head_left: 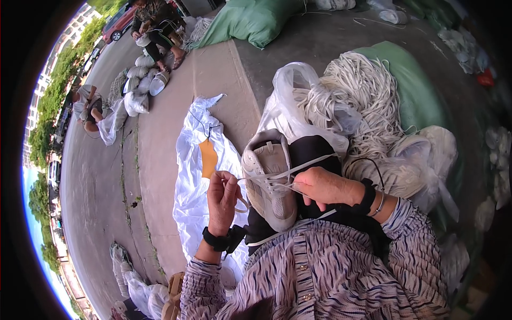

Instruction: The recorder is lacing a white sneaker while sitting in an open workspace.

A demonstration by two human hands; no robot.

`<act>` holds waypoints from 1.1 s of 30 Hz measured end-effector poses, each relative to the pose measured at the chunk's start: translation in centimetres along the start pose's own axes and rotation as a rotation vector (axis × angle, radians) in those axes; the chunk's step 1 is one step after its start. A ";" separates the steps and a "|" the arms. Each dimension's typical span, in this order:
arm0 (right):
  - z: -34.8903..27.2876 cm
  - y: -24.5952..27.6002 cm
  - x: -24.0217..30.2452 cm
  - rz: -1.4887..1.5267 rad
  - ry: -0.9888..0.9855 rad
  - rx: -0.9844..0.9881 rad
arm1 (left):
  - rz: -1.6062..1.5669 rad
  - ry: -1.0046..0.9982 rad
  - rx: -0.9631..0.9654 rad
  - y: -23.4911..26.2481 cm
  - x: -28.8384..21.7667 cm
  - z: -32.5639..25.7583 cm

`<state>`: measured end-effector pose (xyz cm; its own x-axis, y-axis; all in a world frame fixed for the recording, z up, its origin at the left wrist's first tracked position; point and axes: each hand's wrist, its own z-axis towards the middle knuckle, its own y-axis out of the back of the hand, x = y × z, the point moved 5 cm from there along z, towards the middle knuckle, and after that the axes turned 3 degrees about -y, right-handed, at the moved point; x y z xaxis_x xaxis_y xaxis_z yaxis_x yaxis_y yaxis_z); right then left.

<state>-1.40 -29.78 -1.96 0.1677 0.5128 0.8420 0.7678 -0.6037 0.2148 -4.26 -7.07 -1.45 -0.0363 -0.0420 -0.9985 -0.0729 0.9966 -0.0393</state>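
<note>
A white sneaker (pixel 268 176) lies on my lap, its toe pointing away from me. A white shoelace (pixel 298 166) runs across its eyelets. My left hand (pixel 223 196) pinches one end of the lace just left of the shoe. My right hand (pixel 325 186) grips the other end at the shoe's right side, resting on dark cloth (pixel 314 149). Both wrists wear black bands.
A heap of white laces (pixel 368 90) in a clear plastic bag (pixel 290 96) sits beyond the shoe, on a green sack (pixel 421 90). A white plastic sheet with an orange tag (pixel 208 158) lies to my left. Other people (pixel 154 26) sit by white bags along the kerb.
</note>
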 end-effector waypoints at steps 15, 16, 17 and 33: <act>1.4 2.6 2.2 -0.091 0.529 -0.255 | -0.345 -0.186 -0.694 23.8 -8.0 4.9; 1.3 3.3 2.2 0.054 0.415 -0.331 | -0.310 -0.172 -0.760 26.4 -8.3 4.2; 1.3 4.0 1.5 0.191 0.289 -0.415 | -0.285 -0.149 -0.816 28.0 -7.7 4.1; -3.6 8.6 -8.1 0.144 -0.069 -0.520 | 0.675 0.027 -0.316 17.2 1.9 0.0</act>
<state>1.65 -41.32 -5.17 0.3025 0.4308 0.8502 0.3296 -0.8843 0.3307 -5.58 10.02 -3.99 -0.1994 0.5663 -0.7997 -0.3092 0.7380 0.5998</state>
